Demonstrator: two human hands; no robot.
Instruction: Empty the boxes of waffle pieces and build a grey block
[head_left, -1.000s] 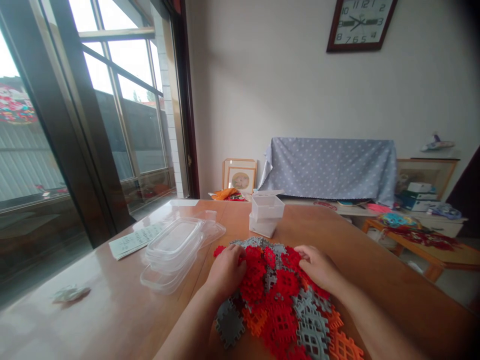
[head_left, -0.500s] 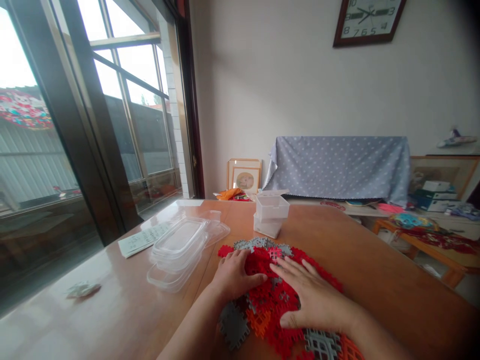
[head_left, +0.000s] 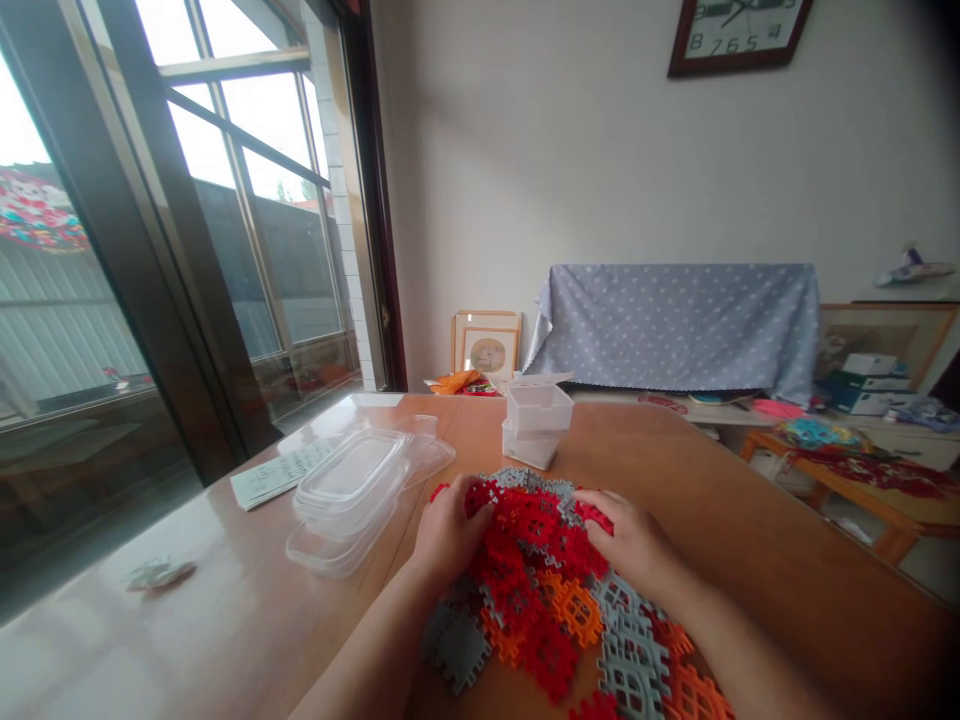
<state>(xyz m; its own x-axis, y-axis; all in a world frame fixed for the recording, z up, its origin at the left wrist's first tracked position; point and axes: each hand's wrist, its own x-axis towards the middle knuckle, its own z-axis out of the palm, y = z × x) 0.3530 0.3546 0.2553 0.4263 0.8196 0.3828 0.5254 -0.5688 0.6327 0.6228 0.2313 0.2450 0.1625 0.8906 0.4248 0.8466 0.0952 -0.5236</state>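
My left hand (head_left: 448, 532) curls round red pieces (head_left: 536, 525) at the pile's left edge; my right hand (head_left: 628, 535) pinches another at the right, fingers narrow. All lie on the wooden table (head_left: 750, 560), nearer me than the clear boxes (head_left: 538, 410). Could snag or slide if dragged: toothed edges, loose overlaps. Flat, plastic-looking lattice squares, grey pieces (head_left: 634, 655) and orange pieces (head_left: 579, 610) mixed in.

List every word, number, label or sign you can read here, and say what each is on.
"8 7 6 5": on the wall clock; numerals near the picture's top edge are partly cut off.
Marks on the pale paper: too small and blurred to read.
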